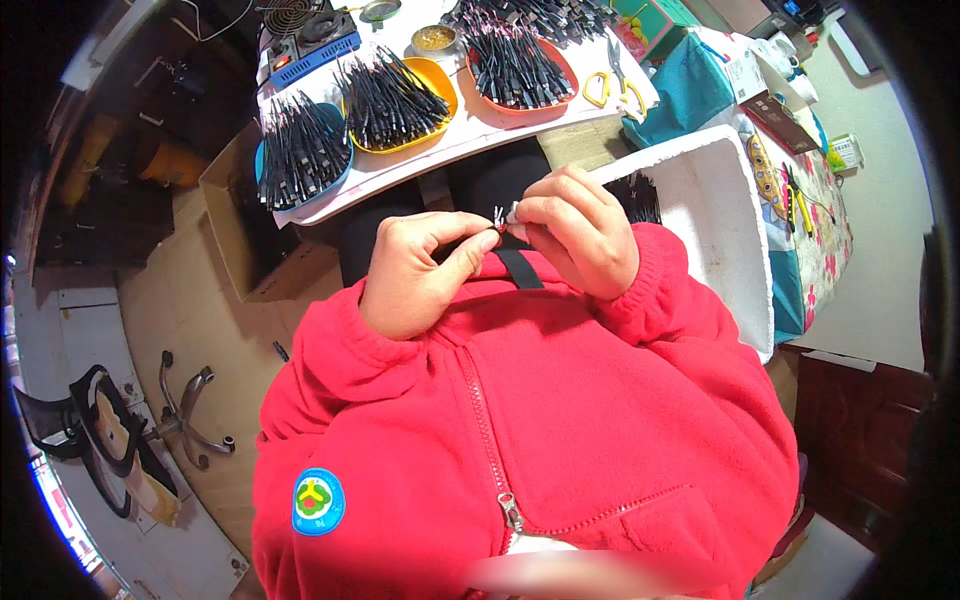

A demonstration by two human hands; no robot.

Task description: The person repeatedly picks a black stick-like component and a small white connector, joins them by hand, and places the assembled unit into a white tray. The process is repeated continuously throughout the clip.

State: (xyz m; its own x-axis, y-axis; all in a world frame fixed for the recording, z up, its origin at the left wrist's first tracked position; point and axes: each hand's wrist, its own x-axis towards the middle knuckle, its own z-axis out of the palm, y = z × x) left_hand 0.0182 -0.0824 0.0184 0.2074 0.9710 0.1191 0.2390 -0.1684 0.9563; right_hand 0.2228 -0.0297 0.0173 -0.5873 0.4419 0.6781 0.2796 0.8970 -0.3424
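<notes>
From my remote seat, I see the left hand [415, 270] and the right hand [578, 232] meeting close to the chest of a red fleece jacket [520, 430], both pinched shut on one short black cable piece [518, 262]. The left thumb and forefinger clamp its near end; the right fingertips close around its tip, where small bare wire ends [503, 214] show between the two hands. A flat black stretch of the cable hangs down below the knuckles, toward 6 o'clock.

At 12 o'clock from the hands lies a white work table [470, 135]. On it sit three shallow trays heaped with black cable pieces: a blue tray [335, 180] at 10 o'clock, a yellow tray [440, 85] at 11 o'clock, and an orange tray [562, 90] at 12 o'clock. Yellow-handled scissors [603, 85] lie just beside the orange tray, at 1 o'clock. A small round tin [434, 39] stands beyond the yellow tray.

At 3 o'clock from the hands stands a white foam box [720, 215], with more black cable pieces in its far corner. At 9 o'clock is an open cardboard box [230, 200] against the table's edge. A chair base [190, 410] rests on the floor at 8 o'clock.
</notes>
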